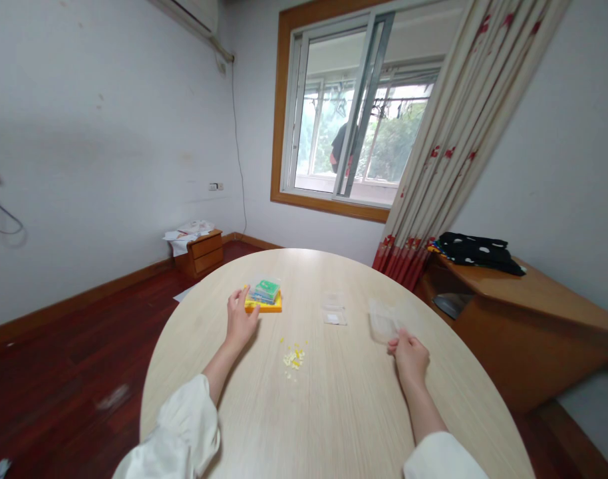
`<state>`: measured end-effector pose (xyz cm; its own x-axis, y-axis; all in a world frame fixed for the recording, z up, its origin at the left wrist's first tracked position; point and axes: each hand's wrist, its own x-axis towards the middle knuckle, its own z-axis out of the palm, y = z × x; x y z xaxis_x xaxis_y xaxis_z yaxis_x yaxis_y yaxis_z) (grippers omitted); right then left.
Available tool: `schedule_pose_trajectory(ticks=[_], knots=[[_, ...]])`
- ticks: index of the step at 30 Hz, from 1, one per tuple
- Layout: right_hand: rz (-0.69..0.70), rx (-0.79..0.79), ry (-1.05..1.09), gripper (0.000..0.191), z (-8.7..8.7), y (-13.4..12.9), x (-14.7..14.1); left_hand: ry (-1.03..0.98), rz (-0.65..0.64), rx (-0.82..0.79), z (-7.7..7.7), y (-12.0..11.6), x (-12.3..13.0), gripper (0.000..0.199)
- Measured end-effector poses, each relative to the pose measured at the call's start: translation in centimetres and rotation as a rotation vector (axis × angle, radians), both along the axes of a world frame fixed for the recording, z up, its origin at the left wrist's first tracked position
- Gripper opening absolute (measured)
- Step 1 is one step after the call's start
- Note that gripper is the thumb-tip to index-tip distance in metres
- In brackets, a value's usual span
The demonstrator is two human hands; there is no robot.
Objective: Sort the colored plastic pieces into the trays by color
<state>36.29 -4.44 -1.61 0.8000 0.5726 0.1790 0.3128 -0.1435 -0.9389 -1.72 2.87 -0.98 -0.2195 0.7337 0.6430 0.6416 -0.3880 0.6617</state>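
Watching the left hand (240, 319): fingers and thumb were spread wide around the near-left corner of the yellow-orange box (271, 308). I honestly couldn't tell whether the fingertips were pressing on it or just beside it.
Green-topped case (267, 289): sat on that box, just right of the left fingers. Looked like a loose stack to me, so a sideways nudge from those fingers could've slid the top off.
Right hand (411, 352): narrow pinch, thumb and fingers closed on the near corner of a clear plastic container (384, 320).
Clear plastic container: ahead and left of the right knuckles, pretty blurred, so no clue if it was touching the table (344, 419). With only one corner held, I figured it could've twisted or slipped out of the pinch.
Flat clear packet (334, 317): lay left of the right hand, roughly between both hands. See-through on pale wood, so easy to miss and knock with the container if that hand swung inward.
Yellow and white bits (294, 359): loose pile right of the left hand and nearer the body. Tiny and uncontained; my worry was the baggy left sleeve (191, 406) dragging through and scattering them if that arm cut across.
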Motion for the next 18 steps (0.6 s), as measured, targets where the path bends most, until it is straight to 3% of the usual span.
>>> schedule_pose_trajectory(ticks=[8,11,15,18], knots=[[0.017,-0.082,-0.062,0.041,1.2,-0.5,-1.0,0.180,0.051,-0.169,0.6,0.5,1.6,0.075],[0.015,-0.051,-0.034,0.044,1.3,-0.5,-1.4,0.195,0.064,-0.164,0.7,1.0,2.1,0.074],[0.004,-0.013,0.011,0.066,0.9,-0.2,-1.6,0.216,0.152,-0.146,0.7,1.7,2.6,0.065],[-0.008,-0.002,0.011,0.072,0.5,0.0,-1.4,0.226,0.184,-0.128,0.6,2.0,2.8,0.055]])
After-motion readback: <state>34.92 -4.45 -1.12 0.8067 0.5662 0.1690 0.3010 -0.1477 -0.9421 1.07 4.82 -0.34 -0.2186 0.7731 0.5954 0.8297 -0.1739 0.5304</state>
